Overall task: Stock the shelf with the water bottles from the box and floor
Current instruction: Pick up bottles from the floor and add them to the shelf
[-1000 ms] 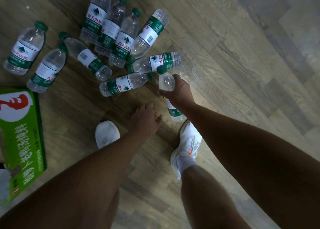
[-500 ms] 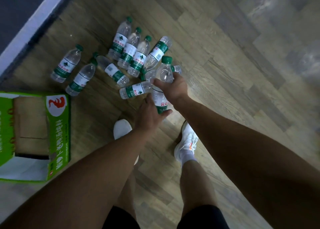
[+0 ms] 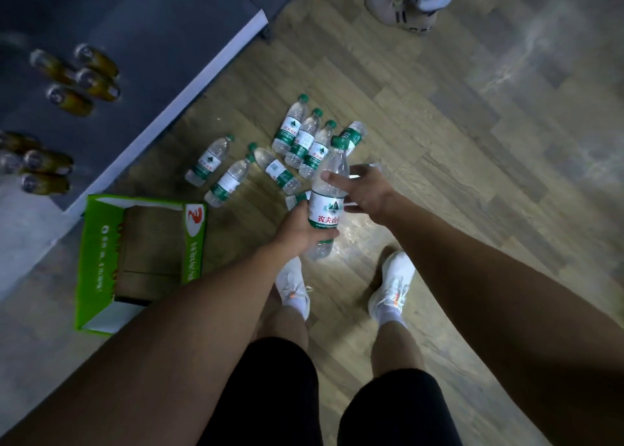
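Note:
A clear water bottle [image 3: 329, 209] with a green cap and a white-and-green label is held upright above the floor, in front of me. My left hand [image 3: 297, 229] grips its lower half around the label. My right hand [image 3: 366, 190] holds its upper part just below the shoulder. Several more water bottles [image 3: 305, 138] lie on the wooden floor beyond my hands. The dark shelf board [image 3: 152, 40] with a white front edge runs along the upper left. The green cardboard box [image 3: 101, 243] stands open on the floor at the left, and only brown cardboard shows inside it.
Several amber bottles [image 3: 84, 81] stand on the shelf board at the far left. Another person's shoe [image 3: 398, 10] is at the top of the view. My two white shoes [image 3: 292, 283] stand just below the held bottle. Bare wooden floor [image 3: 489, 175] stretches to the right.
The bottle has risen from the floor and my left hand has taken hold of its lower half. My view has pulled back and up, bringing the shelf into sight.

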Available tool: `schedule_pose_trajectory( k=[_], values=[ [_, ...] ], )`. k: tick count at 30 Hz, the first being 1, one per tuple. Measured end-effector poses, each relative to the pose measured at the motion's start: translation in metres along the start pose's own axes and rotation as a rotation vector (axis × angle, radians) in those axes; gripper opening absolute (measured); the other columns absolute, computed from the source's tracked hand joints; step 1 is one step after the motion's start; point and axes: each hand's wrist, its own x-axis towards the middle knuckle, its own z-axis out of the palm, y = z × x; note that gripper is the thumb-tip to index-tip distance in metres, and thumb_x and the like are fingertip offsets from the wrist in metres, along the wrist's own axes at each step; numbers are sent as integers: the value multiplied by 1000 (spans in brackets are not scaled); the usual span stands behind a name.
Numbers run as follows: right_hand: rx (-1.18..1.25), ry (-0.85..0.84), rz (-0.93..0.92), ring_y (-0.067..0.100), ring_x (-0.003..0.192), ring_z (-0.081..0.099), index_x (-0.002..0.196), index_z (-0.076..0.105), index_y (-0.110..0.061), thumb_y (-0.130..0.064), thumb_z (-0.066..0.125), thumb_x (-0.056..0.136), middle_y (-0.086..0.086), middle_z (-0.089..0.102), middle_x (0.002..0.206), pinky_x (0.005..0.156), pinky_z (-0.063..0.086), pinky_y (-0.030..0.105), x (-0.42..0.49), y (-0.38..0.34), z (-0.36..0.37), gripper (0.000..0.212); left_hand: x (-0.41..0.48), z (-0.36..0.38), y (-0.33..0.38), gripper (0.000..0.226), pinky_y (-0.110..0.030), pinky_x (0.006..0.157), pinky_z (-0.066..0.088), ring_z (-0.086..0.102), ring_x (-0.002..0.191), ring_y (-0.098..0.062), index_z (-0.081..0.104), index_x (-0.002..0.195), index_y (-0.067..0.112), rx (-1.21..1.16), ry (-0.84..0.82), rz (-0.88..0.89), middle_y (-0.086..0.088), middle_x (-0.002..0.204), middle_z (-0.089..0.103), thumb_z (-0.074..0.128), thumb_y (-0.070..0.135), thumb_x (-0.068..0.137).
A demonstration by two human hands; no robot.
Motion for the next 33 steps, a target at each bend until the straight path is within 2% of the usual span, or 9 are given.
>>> schedule_pose_trajectory(
  k=[5, 8, 10, 14, 19, 22, 25, 30, 33],
  values=[
    [-55, -83, -73, 19, 94, 68, 118, 59, -14, -37, 82, 74, 7, 71, 111, 90, 53, 39, -55, -46, 8, 55, -57, -49, 36, 54, -37, 90, 53, 66, 100, -13, 60, 113, 19, -77, -89, 25, 3, 106, 70, 87, 18, 66],
    [-60, -159, -146, 20, 99, 70, 119, 58, -14, -27, 83, 75, 6, 71, 112, 81, 59, 38, -87, -71, 12, 53, -86, -70, 60, 52, -31, 89, 53, 66, 98, -8, 61, 112, 21, -90, -127, 53, 6, 105, 70, 87, 16, 67],
    [-106, -191, -193, 22, 95, 72, 118, 61, -9, -23, 83, 76, 9, 72, 109, 71, 60, 35, -106, -85, 15, 50, -105, -82, 78, 45, -19, 78, 52, 66, 90, 1, 62, 106, 24, -104, -142, 88, 10, 99, 70, 84, 9, 70],
    [-197, -105, -280, 24, 88, 73, 109, 63, -15, -36, 89, 63, 7, 74, 100, 78, 60, 48, -129, -110, 22, 56, -131, -91, 104, 40, -11, 69, 49, 66, 89, -2, 63, 102, 25, -125, -80, 130, 12, 96, 70, 81, 4, 73],
    [-323, -13, -383, 20, 83, 70, 93, 57, -23, -34, 84, 72, 2, 71, 95, 74, 60, 42, -157, -144, 24, 36, -158, -82, 127, 52, -6, 62, 42, 60, 88, -3, 51, 113, 16, -54, 199, 140, 10, 97, 62, 83, 14, 72],
    [-399, 87, -441, 15, 74, 66, 101, 55, -18, -38, 81, 73, -2, 67, 87, 69, 60, 37, -172, -162, 25, 43, -174, -67, 135, 75, -30, 81, 49, 57, 106, -23, 44, 127, 11, 148, 501, 137, -7, 119, 54, 85, 33, 68],
    [-423, 123, -489, 22, 84, 70, 104, 60, -14, -42, 80, 68, 6, 71, 100, 73, 60, 43, -188, -178, 33, 51, -190, -59, 147, 93, -42, 88, 50, 53, 115, -32, 38, 137, 10, 165, 714, 134, -13, 127, 49, 85, 43, 64],
    [-476, 70, -611, 22, 87, 70, 110, 60, -14, -49, 82, 65, 6, 71, 105, 71, 61, 43, -227, -204, 51, 62, -220, -74, 174, 72, -39, 83, 53, 61, 108, -32, 47, 126, 9, 89, 818, 45, -13, 119, 61, 80, 44, 72],
    [-516, 20, -677, 21, 91, 69, 115, 60, -13, -49, 82, 67, 6, 70, 109, 70, 60, 34, -257, -222, 68, 64, -247, -92, 182, 62, -37, 78, 53, 64, 102, -32, 53, 119, 9, 50, 888, 32, -12, 111, 66, 78, 42, 74]
  ],
)
